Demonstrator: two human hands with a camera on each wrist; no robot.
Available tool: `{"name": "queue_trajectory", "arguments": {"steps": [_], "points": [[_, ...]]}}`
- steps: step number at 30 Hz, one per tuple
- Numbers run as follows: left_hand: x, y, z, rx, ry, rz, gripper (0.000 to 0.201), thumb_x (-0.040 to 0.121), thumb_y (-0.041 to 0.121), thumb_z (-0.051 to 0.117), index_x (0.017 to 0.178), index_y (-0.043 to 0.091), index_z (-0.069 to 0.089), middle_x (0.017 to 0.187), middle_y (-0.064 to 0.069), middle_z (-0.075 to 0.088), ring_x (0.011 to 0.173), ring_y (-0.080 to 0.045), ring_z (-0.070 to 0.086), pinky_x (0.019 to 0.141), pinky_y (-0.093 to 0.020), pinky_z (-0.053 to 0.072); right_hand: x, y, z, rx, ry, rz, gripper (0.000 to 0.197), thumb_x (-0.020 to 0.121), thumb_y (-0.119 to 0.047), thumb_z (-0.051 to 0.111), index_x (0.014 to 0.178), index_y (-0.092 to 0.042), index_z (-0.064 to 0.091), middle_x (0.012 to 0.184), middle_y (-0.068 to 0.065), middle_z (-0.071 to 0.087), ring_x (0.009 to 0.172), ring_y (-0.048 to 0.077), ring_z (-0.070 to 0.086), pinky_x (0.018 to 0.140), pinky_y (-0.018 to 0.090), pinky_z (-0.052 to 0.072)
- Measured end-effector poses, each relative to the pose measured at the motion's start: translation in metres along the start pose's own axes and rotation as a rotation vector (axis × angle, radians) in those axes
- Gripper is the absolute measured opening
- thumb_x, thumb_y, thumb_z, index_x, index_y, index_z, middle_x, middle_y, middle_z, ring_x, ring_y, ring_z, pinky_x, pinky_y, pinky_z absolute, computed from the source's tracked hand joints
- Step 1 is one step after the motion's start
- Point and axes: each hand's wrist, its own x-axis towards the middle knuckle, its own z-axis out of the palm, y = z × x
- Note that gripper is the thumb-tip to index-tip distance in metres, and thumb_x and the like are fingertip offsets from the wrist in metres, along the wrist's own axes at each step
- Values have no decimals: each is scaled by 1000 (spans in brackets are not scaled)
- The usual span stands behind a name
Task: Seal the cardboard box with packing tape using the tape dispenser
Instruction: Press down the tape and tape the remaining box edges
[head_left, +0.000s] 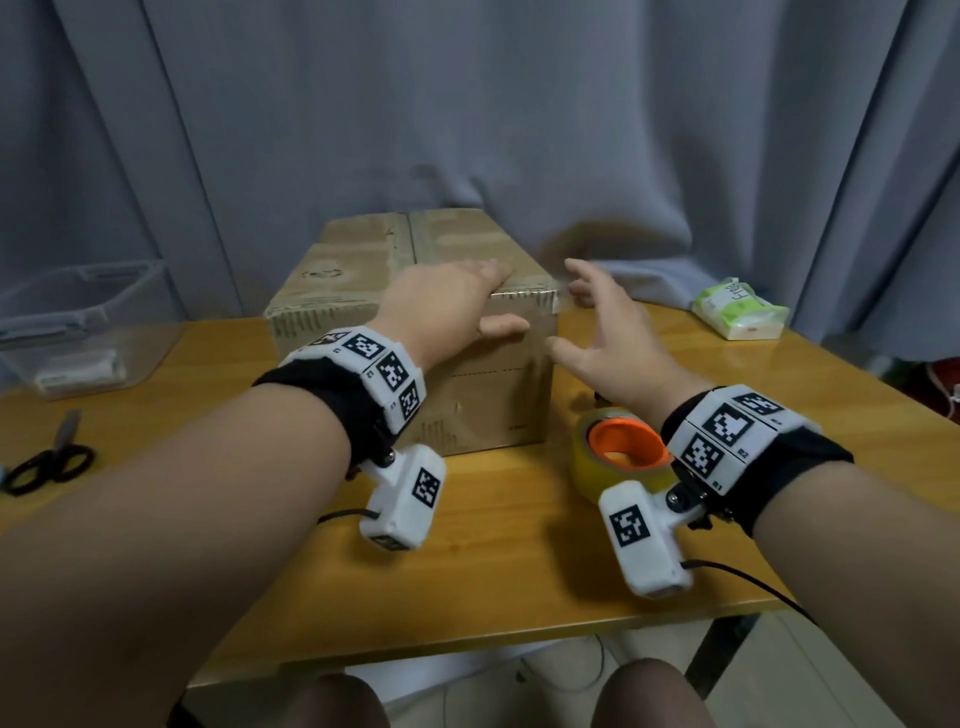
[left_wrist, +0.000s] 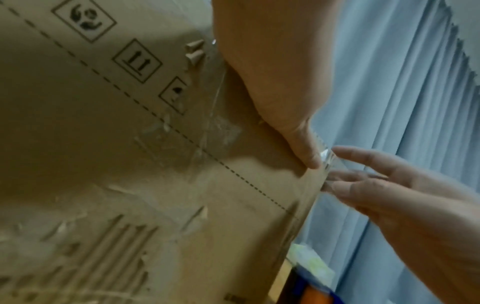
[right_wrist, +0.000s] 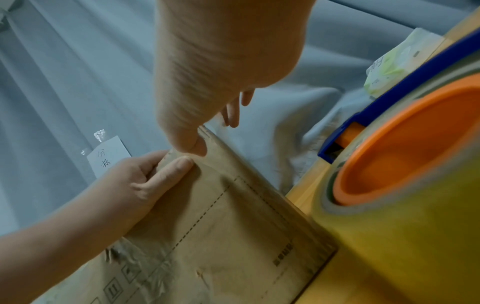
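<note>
A closed cardboard box (head_left: 363, 270) stands mid-table with clear tape over its top seam and near edge. My left hand (head_left: 467, 301) lies on the box's near right top edge, fingers flat on top and the thumb (left_wrist: 298, 133) pressed on the front face. My right hand (head_left: 587, 312) hovers open beside the box's right corner, fingers spread, fingertips (left_wrist: 337, 185) close to a shiny tape end there. It holds nothing. The tape dispenser (head_left: 623, 452), with a yellowish roll on an orange core (right_wrist: 415, 154) and a blue frame, sits on the table under my right wrist.
Black scissors (head_left: 49, 462) lie at the left of the wooden table (head_left: 519, 571). A clear plastic bin (head_left: 78, 322) stands at the back left and a green-white wipes pack (head_left: 737, 309) at the back right. A grey curtain hangs close behind the box.
</note>
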Motion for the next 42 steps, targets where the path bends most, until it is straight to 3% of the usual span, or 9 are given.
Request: {"name": "queue_trajectory", "arguments": {"steps": [6,9,12,17,23,34,38,40,42], "points": [[6,6,-9,-147,20,31,73,84,71,16,120,23,56,116,-4,65,105,-29,60,80,-41,50,-7,13,5,138,-5,220,79,80,-35,73,145,-11,34,132,8,57,123,17,53,103,31,42],[8,11,-8,-181,16,84,49,95,56,30,130,28,50,126,1,61,113,-25,57,83,-38,48,-9,17,8,123,-5,226,39,85,-25,69,120,-9,63,110,4,68,108,16,62,90,27,48],[7,10,-7,-194,20,39,48,94,57,33,133,34,47,129,5,59,115,-22,56,84,-37,49,-11,20,-2,-46,47,201,13,89,-19,63,95,-11,71,91,3,68,90,20,65,79,33,53],[6,11,-8,-204,9,25,49,93,58,34,135,35,46,130,4,59,117,-23,55,85,-37,49,-12,22,-23,-298,131,121,16,91,-21,57,97,-12,69,92,7,71,87,26,63,76,36,51],[4,14,-10,-214,16,-17,49,92,58,36,134,34,48,129,2,60,118,-25,54,89,-38,48,-22,19,5,-95,110,155,12,91,-21,60,95,-13,69,96,2,69,91,15,61,74,24,45],[2,18,-11,-199,20,-54,47,92,58,37,132,36,49,128,1,60,120,-25,53,88,-37,45,-27,10,33,176,138,211,3,92,-15,58,91,-14,61,82,-6,62,67,3,55,57,14,42],[5,26,-10,-177,78,-85,44,91,57,39,122,32,56,119,0,64,113,-26,57,76,-33,43,-29,16,28,343,70,216,10,81,-14,57,80,-24,54,72,3,65,61,14,57,59,27,42],[9,36,-8,-139,110,-92,43,90,56,41,112,23,58,113,-4,62,106,-29,58,68,-33,37,-26,17,18,456,54,215,22,81,-7,50,86,-29,49,83,17,69,74,26,66,63,32,47],[12,43,-7,-115,130,-94,42,89,55,42,106,18,55,111,-6,58,104,-31,56,68,-35,36,-17,16,6,527,38,163,38,84,10,40,99,-25,45,91,19,68,90,24,69,81,36,54]]}}
